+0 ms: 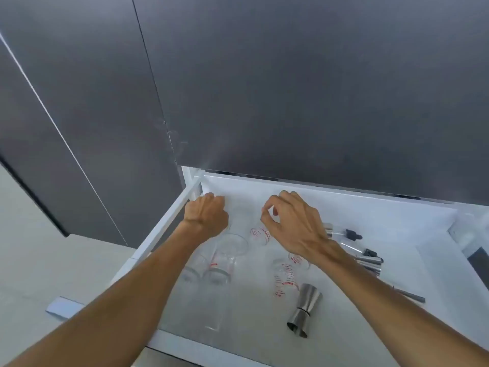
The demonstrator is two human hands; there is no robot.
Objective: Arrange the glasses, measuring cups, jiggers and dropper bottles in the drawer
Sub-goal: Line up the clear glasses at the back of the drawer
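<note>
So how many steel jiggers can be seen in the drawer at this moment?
1 for certain: a steel jigger lies on its side at the front right. More steel pieces lie beside the right forearm, partly hidden, so there may be more.

Dark grey cabinet fronts (291,88) above; pale speckled floor (39,247) at left; soft, even light

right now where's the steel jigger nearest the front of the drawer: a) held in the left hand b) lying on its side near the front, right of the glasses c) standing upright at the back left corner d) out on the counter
b: the steel jigger lies on its side on the drawer floor near the front, right of the clear glasses, and neither hand touches it.
</note>
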